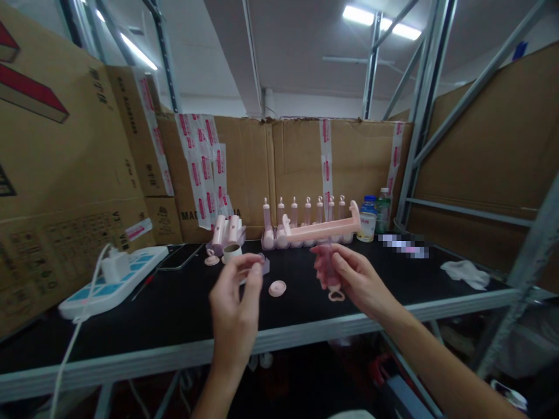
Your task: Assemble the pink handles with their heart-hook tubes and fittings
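Tube (327, 265) is in my right hand (338, 269), held between thumb and fingers over the black table (183, 297), heart-shaped ring (336, 295) at its lower end. Left hand (240, 285) raised, thumb and fingers bent with a narrow gap; small translucent piece (265, 265) right by the fingertips, can't tell if gripped or just behind them. Pink disc (277, 288) flat on the table between my hands, nearer the left.

Further back: row of ring-topped tubes (294, 212) upright, long pink bar (323, 230) slanting in front of them; can't tell what it rests on. Left of that, pink cylinders (226, 231) leaning together, round cup (232, 252) and ring-topped lid (212, 259) in front of them. Blue-capped jar (367, 220) and clear green bottle (384, 210) right of the row, side by side. White cloth (466, 273) crumpled far right. Far left, power strip (116, 285) with white plug (116, 266) in it, dark flat phone (181, 257) just beside. Cardboard (244, 169) stands behind everything, strips of printed tape on it.
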Demonstrator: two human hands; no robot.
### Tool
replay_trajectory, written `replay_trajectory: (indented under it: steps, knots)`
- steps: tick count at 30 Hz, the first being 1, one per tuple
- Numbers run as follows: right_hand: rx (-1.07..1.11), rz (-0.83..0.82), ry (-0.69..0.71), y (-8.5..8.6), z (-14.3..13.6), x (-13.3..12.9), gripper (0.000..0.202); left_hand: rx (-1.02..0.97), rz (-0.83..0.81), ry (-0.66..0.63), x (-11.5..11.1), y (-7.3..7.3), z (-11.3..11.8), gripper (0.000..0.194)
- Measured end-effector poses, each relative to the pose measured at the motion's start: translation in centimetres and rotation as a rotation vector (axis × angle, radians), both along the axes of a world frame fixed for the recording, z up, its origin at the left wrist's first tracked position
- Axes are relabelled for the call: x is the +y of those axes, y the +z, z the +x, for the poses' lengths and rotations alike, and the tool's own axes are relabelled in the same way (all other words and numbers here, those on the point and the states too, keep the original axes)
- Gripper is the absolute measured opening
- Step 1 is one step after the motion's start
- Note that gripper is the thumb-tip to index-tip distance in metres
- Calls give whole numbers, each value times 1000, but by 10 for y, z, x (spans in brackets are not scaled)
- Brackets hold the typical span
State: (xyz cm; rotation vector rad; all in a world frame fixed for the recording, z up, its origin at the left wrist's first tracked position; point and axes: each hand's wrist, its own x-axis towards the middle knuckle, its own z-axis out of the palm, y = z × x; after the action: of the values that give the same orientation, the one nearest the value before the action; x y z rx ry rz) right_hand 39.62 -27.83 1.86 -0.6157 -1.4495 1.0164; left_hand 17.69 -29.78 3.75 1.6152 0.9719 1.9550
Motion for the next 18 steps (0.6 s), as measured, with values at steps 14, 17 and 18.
replay_trajectory:
  steps: [14, 17, 18]
  knots:
    - [-103, -7, -41, -19, -72, -38, 31, -388, -219, -413, -11, -7, 17, 39]
    - [-20, 101, -324, -13, -59, -36, 27, -179, -146, -335, -10, -18, 11, 40]
    - [-4, 158, -385, -9, -53, -37, 26, -110, -118, -287, -11, -23, 10, 40]
